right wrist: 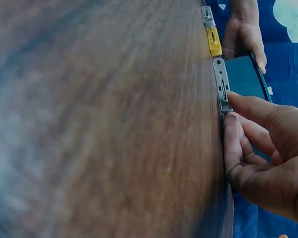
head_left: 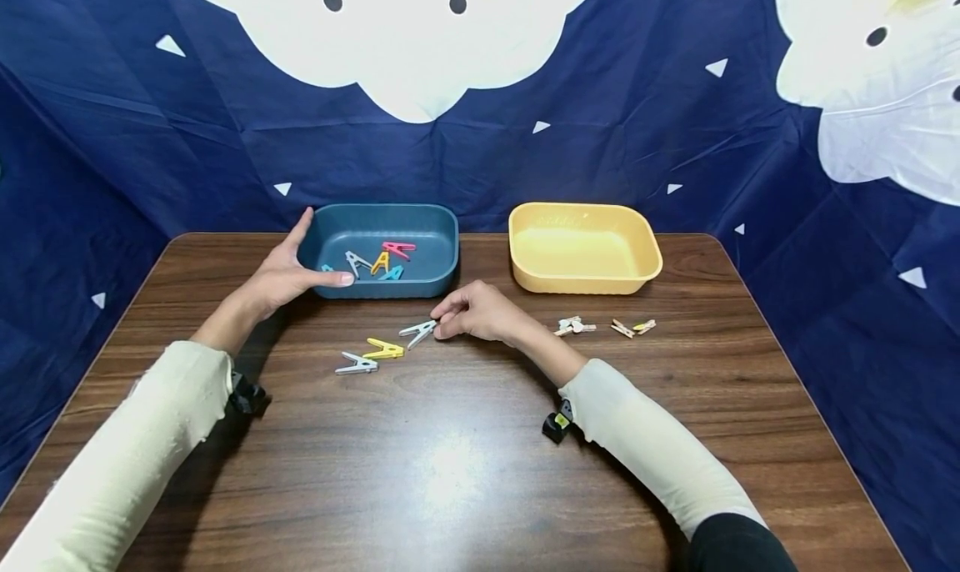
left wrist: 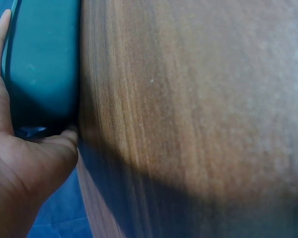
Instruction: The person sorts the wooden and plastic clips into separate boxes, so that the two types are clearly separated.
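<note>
Cloud-patterned blue cloth [head_left: 480, 163], brown table [head_left: 337, 472]

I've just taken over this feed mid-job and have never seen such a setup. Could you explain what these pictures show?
No robot here: you see a person's bare left hand and right hand. The wide picture comes from a camera worn on the head; the other two come from small cameras on each wrist, so the table looks turned sideways there.

On the table stand a yellow box and a blue box with colored clothespins inside. In front of the blue box lie a yellow clothespin and a gray clothespin; smaller clothespins lie before the yellow box.

The right hand pinches the end of a second gray clothespin. The left hand rests against the blue box's left end, thumb along the front.
</note>
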The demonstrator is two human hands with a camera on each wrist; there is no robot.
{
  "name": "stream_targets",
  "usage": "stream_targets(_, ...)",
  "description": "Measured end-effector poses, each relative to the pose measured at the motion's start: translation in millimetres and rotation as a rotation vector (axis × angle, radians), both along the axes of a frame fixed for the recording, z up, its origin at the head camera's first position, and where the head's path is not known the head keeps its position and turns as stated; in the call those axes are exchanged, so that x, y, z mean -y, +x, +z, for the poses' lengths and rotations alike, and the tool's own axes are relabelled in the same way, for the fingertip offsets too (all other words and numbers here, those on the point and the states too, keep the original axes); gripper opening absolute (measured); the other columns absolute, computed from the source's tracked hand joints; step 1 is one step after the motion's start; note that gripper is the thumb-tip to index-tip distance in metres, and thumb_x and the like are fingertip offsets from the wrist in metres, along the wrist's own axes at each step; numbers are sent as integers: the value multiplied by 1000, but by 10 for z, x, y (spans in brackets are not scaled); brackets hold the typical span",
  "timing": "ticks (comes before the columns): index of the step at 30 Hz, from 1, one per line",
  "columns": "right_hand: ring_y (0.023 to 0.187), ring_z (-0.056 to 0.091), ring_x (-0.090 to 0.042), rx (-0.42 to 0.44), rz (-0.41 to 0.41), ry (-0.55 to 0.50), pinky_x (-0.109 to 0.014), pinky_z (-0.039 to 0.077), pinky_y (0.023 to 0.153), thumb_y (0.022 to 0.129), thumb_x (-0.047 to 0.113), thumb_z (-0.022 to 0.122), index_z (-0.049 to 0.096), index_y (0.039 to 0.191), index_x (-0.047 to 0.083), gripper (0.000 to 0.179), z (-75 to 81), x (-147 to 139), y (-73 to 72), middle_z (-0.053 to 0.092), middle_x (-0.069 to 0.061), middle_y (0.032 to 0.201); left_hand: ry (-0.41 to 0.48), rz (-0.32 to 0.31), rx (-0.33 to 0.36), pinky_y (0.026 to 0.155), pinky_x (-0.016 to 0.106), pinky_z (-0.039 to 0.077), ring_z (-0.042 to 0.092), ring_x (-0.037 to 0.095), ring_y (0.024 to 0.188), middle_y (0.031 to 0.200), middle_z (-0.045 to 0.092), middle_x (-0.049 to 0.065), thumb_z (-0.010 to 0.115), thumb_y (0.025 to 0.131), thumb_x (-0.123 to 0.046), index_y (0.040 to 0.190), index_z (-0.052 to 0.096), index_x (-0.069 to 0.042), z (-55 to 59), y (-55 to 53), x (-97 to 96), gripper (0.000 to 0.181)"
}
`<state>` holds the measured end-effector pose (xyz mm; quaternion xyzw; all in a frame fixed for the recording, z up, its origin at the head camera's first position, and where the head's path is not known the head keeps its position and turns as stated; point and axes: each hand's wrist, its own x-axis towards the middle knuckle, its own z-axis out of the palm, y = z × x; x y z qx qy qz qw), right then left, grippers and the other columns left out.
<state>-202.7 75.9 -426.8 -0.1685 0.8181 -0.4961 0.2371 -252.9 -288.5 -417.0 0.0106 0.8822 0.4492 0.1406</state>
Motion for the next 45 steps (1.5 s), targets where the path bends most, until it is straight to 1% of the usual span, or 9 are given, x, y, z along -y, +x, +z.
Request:
stream_targets(9, 85, 69, -2, -23, 13, 19, -16, 53, 77, 93, 5, 91, 88, 113, 2, 20, 6, 17, 3, 86, -5, 98, -9, 2, -9, 142, 72, 6, -12, 38, 178, 190, -17, 4, 97, 91, -42, 176, -21, -45, -6, 8, 13, 147)
stream_targets(18, 83, 69, -4, -43, 14, 30, -17, 54, 76, 92, 4, 93, 88, 107, 3, 16, 23, 22, 21, 85, -4, 94, -3, 3, -12, 142, 72, 6, -11, 38, 178, 190, -17, 4, 97, 90, -43, 176, -21, -46, -13, -4, 22, 146)
stream_targets(23, 84, 69, -4, -88, 28, 60, -18, 55, 77, 93, 8, 93, 88, 104, 5, 12, 17, 25, 25, 85, -3, 93, -11, 3, -19, 142, 72, 7, -11, 39, 178, 190, -17, 4, 97, 90, -44, 177, -21, -45, -10, -5, 25, 147)
stream_targets(27, 85, 65, -4, -115, 27, 59, -19, 53, 77, 95, 11, 92, 90, 104, 7, 10, 6, -1, 27, 84, 0, 92, -4, 5, -14, 142, 72, 7, -11, 39, 178, 190, -17, 4, 97, 90, -43, 177, -21, -46, -16, -3, 22, 147)
stream_targets(30, 82, 62, -5, -103, 19, 30, -19, 50, 73, 95, 10, 91, 90, 105, 7, 10, 12, -32, 32, 81, 3, 88, 0, 5, -13, 142, 72, 6, -11, 39, 178, 190, -17, 4, 97, 90, -43, 176, -21, -46, -18, -3, 19, 147)
stream_targets(34, 76, 64, -6, -60, 24, -25, -20, 53, 69, 96, 6, 89, 89, 107, 3, 11, 22, -70, 34, 78, 4, 83, 0, 9, -13, 142, 72, 6, -11, 39, 178, 190, -17, 4, 98, 90, -43, 176, -21, -46, -16, 4, 14, 147)
stream_targets(40, 78, 74, -9, 1, 0, -80, -25, 65, 75, 98, 0, 86, 86, 111, -3, 13, -9, -123, 29, 85, -9, 92, 3, 7, -16, 142, 72, 7, -11, 39, 178, 190, -17, 4, 97, 90, -44, 176, -21, -45, -7, 17, -1, 146)
stream_targets(42, 79, 75, -10, 6, -5, -87, -26, 66, 77, 99, -1, 85, 85, 112, -5, 14, -22, -136, 28, 85, -12, 94, 3, 9, -16, 141, 72, 7, -11, 39, 178, 190, -17, 3, 97, 90, -44, 177, -21, -45, -8, 17, -5, 146)
stream_targets(45, 79, 74, -10, 2, -12, -90, -26, 66, 76, 99, -1, 84, 85, 112, -5, 13, -22, -153, 28, 85, -12, 94, 2, 11, -15, 141, 73, 7, -10, 39, 178, 190, -17, 3, 98, 90, -43, 176, -21, -45, -11, 14, -6, 147)
